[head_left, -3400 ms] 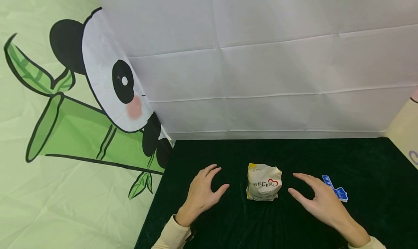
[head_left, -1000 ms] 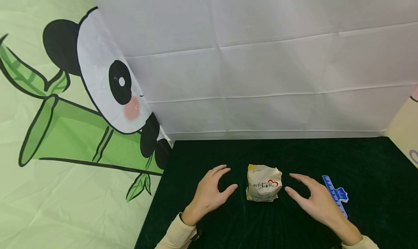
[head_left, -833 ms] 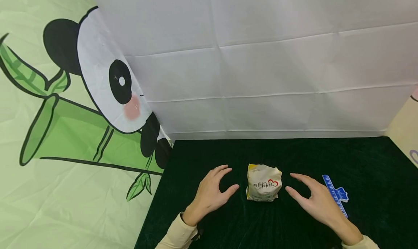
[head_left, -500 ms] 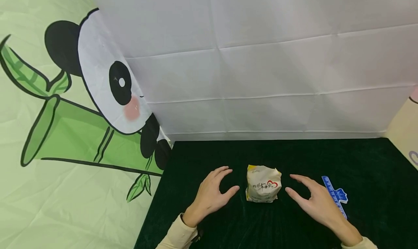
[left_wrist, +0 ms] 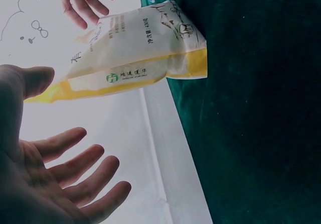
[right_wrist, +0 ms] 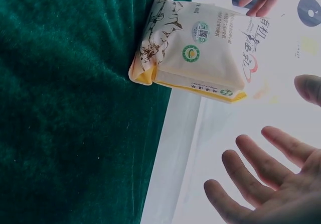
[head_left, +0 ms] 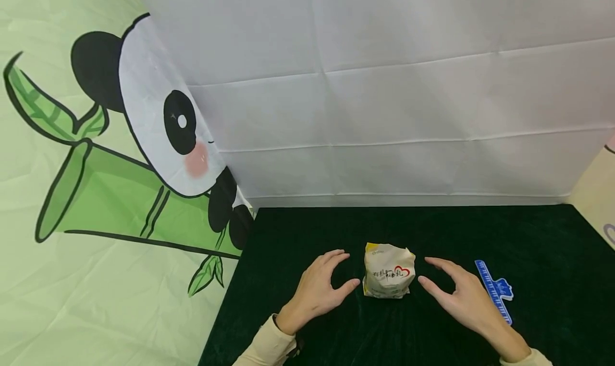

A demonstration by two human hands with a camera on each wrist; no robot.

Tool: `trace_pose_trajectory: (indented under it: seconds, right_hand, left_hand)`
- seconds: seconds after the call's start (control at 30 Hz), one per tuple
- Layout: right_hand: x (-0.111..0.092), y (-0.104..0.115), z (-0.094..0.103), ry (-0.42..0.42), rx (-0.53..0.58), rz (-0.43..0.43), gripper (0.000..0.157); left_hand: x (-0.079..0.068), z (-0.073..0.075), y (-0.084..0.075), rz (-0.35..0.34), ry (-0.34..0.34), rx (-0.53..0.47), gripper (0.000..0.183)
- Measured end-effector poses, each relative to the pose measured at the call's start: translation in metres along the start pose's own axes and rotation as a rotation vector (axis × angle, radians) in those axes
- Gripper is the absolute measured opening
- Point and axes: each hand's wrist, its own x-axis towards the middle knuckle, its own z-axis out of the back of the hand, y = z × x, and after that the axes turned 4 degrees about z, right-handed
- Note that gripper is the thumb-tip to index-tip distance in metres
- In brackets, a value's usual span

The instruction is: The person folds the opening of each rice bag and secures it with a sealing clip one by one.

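A cream-coloured packet with yellow edges, dark lettering and a red heart (head_left: 388, 272) stands on the dark green cloth in the head view. To its left my left hand (head_left: 319, 288) is held with fingers spread and thumb apart, a small gap short of the packet. On the other side my right hand (head_left: 463, 294) faces it in the same way, its thumb tip near the packet's side. Both wrist views show the packet's printed sides (left_wrist: 145, 43) and straight, relaxed fingers (right_wrist: 256, 163) that hold nothing.
A blue ruler-like piece with a shaped side (head_left: 495, 290) lies on the green cloth (head_left: 432, 224) just right of my right hand. A white sheet (head_left: 394, 104) hangs behind the table, and a green panda-print cloth (head_left: 96, 280) hangs at the left.
My left hand has moved rightward, nearer the packet. The right hand has shifted slightly left, uncovering more of the blue piece. The packet stays in place.
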Motion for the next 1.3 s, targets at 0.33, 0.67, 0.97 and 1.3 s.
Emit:
trace_pose_trajectory:
  seconds: [0.33,0.67,0.97,1.3]
  right_hand:
    - [0.0006,0.0,-0.0001,0.002,0.009,-0.003,0.055]
    - [0.0001,0.0014,-0.0004,0.007,0.026,0.001,0.055]
    - [0.002,0.0043,-0.0005,0.01,0.031,-0.001,0.055]
    - [0.0033,0.0072,-0.0014,0.019,0.031,-0.009,0.056]
  left_hand:
    - [0.0012,-0.0013,-0.0033,-0.014,-0.007,-0.005,0.063]
    - [0.0022,-0.003,-0.0025,-0.024,-0.001,0.005,0.063]
    - [0.0047,-0.0008,-0.0062,-0.038,-0.008,-0.005,0.061]
    - [0.004,-0.0023,-0.0039,-0.022,-0.015,-0.014,0.061]
